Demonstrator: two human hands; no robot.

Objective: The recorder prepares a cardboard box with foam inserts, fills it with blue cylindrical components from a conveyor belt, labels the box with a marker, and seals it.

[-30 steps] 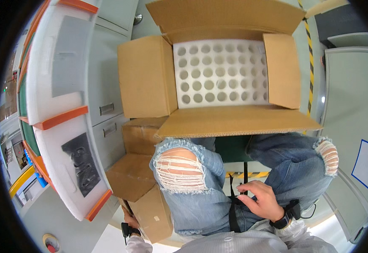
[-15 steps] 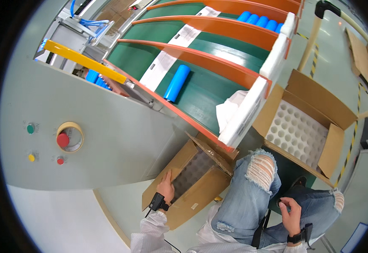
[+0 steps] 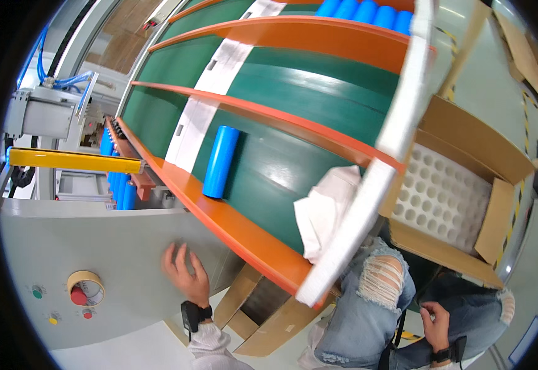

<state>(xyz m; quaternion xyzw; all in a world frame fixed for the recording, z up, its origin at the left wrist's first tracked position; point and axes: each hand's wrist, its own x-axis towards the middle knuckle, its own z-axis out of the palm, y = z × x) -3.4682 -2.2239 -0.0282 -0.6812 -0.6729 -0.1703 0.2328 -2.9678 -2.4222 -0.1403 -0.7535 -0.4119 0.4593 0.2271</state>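
Observation:
My left hand [image 3: 187, 277] is raised in front of the grey machine panel [image 3: 139, 246], open, fingers spread and holding nothing. Beyond it a blue cylindrical cell [image 3: 221, 161] lies in the nearest lane of the green conveyor [image 3: 269, 179], beside a white strip. White gloves or cloths [image 3: 327, 209] rest at the lane's end. Low by my leg, my right hand [image 3: 435, 324] has its fingers curled in, with nothing visible in them. A cardboard box [image 3: 281, 330] stands below the conveyor edge, partly covered by it.
On the right stands an open carton [image 3: 426, 256] with a white, round-holed insert. Several blue cells [image 3: 368, 12] sit in a farther lane between orange dividers [image 3: 337, 40]. A yellow bar [image 3: 74, 160] and more blue cells [image 3: 121, 188] are at the left machine. The panel carries a red button [image 3: 79, 296].
My left hand has lifted off the cardboard box and moved up and left, fingers spreading. My right hand stays low by my leg. The view has shifted, so the conveyor appears closer.

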